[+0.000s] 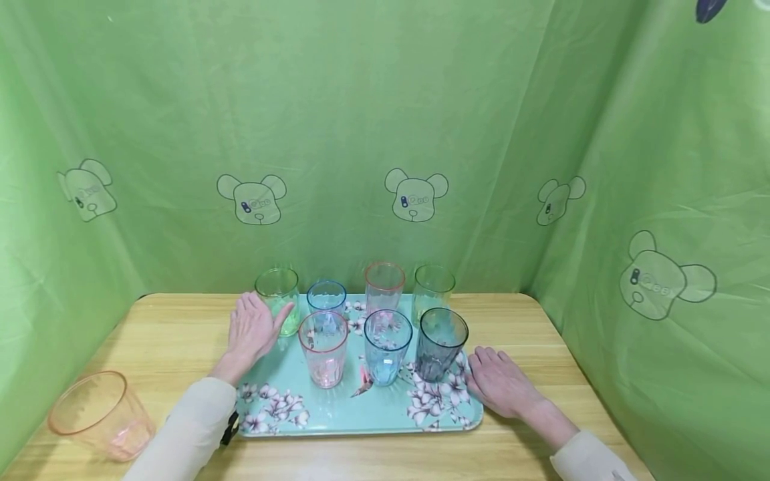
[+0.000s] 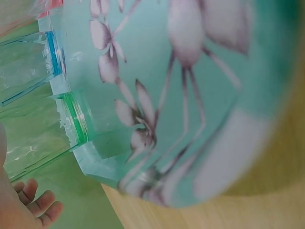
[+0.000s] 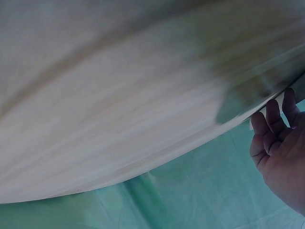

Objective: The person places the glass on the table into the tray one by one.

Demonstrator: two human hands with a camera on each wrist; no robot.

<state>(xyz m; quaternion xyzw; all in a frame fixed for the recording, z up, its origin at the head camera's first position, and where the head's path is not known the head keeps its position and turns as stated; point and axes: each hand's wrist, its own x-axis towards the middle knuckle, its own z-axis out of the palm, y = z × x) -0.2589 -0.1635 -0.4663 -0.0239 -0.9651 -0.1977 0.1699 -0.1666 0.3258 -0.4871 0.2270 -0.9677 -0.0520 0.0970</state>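
My left hand [image 1: 252, 327] is beside the green-rimmed cup [image 1: 278, 302] at the tray's back left corner, its thumb overlapping the cup in the head view. In the left wrist view the fingers [image 2: 45, 205] stand apart from that cup, loosely bent. My right hand [image 1: 498, 381] rests at the tray's right edge, fingers loosely curled and holding nothing, nearest to the dark grey cup [image 1: 442, 347]. Several clear tinted cups stand upright on the flowered turquoise tray [image 1: 355, 421], among them a pink one [image 1: 326, 354] and a blue one [image 1: 387, 354] in front.
Behind these stand a smaller blue-rimmed cup [image 1: 327, 297], a pink-rimmed cup [image 1: 385, 284] and a yellow-green cup [image 1: 434, 287]. A large orange-rimmed cup [image 1: 102, 414] is on the wooden table [image 1: 541, 321] at the front left. Green curtains [image 1: 337, 133] enclose the table's back and sides.
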